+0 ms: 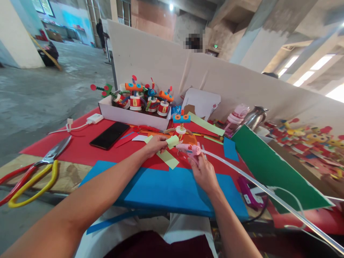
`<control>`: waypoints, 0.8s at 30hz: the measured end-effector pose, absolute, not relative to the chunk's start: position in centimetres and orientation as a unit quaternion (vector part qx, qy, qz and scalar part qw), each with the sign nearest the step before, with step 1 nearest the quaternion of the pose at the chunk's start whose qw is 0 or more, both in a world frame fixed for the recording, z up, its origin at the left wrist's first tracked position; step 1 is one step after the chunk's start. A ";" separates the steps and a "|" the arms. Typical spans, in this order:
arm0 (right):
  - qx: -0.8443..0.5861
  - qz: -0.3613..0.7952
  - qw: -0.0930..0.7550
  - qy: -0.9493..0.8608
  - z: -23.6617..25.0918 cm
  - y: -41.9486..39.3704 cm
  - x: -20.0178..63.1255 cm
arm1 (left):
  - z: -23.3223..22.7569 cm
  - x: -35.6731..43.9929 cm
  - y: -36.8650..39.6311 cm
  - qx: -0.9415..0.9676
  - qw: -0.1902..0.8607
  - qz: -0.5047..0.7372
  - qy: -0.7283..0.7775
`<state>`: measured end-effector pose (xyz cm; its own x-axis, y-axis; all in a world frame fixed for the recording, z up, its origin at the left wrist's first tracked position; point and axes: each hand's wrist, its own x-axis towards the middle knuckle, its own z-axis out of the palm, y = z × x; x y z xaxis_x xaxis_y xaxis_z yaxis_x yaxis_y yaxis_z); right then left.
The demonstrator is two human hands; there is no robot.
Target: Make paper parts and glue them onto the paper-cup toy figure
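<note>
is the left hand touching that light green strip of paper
Touching. The head view shows the left hand pinching the curled end of the light green paper strip between its fingers, no gap visible.

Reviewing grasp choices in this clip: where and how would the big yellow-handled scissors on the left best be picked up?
Take the yellow-handled scissors by the handle loops, coming from the near left edge of the table. The loops point toward the person while the metal blades point away toward the phone, so the handles are probably the safer part to grip.
</note>
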<state>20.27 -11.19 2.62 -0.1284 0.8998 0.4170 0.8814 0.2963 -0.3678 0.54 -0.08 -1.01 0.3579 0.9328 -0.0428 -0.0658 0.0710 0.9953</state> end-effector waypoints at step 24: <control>-0.599 0.024 0.294 -0.744 2.9 -11.3 20.1 | -1.0 0.6 -0.2 0.551 0.610 0.403 0.402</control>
<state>20.13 -11.33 2.92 -0.1096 0.9064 0.4080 0.8777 0.2809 -0.3883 0.61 -0.22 -0.97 0.3518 0.9349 -0.0459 -0.0494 0.0675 0.9965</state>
